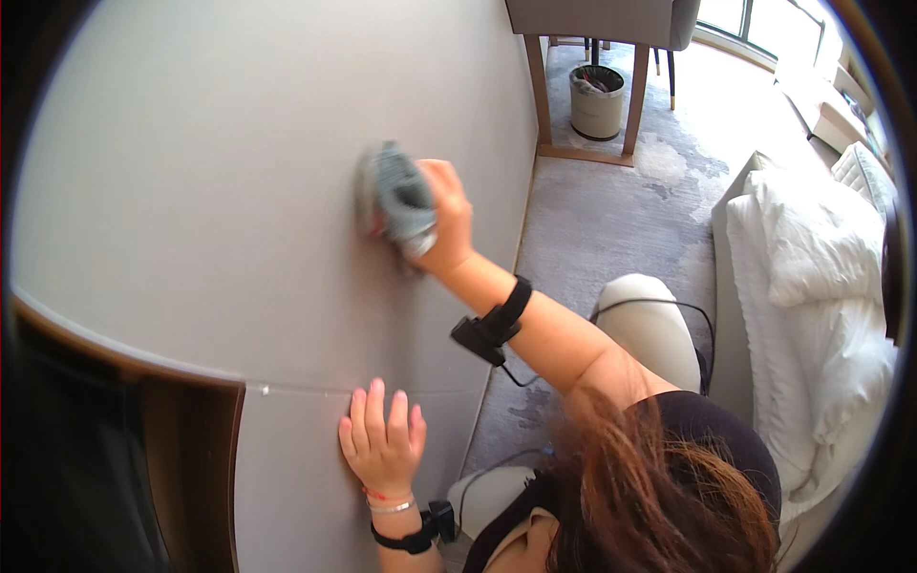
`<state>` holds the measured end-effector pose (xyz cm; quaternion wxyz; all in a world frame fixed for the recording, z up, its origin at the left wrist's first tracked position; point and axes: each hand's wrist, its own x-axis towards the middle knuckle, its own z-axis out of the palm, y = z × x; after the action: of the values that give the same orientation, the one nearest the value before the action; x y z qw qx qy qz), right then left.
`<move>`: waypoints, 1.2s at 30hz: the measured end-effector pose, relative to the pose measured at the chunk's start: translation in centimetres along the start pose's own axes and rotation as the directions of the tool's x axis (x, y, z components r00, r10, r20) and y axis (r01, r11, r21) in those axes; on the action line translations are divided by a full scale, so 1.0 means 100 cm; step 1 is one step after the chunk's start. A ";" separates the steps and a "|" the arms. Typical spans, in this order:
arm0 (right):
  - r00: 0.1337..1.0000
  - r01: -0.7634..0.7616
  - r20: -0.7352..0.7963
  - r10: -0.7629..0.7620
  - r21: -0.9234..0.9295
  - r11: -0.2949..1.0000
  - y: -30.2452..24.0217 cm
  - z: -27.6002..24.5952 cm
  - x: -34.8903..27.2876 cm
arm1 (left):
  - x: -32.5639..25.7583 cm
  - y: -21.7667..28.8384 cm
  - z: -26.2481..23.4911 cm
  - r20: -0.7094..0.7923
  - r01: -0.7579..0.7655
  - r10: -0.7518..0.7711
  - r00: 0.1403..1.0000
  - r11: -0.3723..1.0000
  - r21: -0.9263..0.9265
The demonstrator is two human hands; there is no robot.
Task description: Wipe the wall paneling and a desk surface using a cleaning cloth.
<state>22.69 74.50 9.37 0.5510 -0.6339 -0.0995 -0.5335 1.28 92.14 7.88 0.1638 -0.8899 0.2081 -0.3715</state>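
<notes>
My right hand (447, 218) grips a bunched grey-blue cloth (401, 196) with a dark fold and small red and white patches. The cloth is blurred by motion and lies against or close to a large light-grey wall panel (239, 191); I cannot tell which. Below it, my left hand (382, 441) is spread flat on the lower panel, its fingertips at the seam between the two panels. Nothing is held in it. Both wrists carry black straps, each with a small black box.
A brown-edged recess (191, 458) opens at lower left. Farther off, a wooden desk (592, 21) stands over a lined waste bin (596, 102) on the patterned grey carpet (611, 215). At right is a bed with a rumpled white duvet (812, 258). A black cable (702, 310) crosses my knee.
</notes>
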 end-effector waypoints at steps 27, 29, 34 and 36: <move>0.949 -0.303 -0.074 0.308 0.068 0.951 0.179 0.006 0.128 | 0.004 0.007 0.019 0.022 0.057 -0.064 0.998 0.965 0.255; 0.946 -0.307 -0.078 0.315 0.099 0.947 0.166 0.015 0.118 | 0.003 0.005 0.021 0.033 0.056 -0.067 0.997 0.960 0.273; 0.876 0.433 0.120 -0.468 0.232 0.871 0.073 0.000 0.062 | 0.069 0.024 0.036 -0.122 0.177 -0.160 0.980 0.974 0.142; 0.835 0.513 0.095 -0.543 0.227 0.828 0.094 -0.004 0.083 | 0.112 0.032 0.055 -0.136 0.139 -0.121 0.983 0.982 0.130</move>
<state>32.64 66.85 10.27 0.4307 -0.5650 -0.3646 -0.6020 11.58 84.66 9.42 0.1872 -0.8624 0.1332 -0.4511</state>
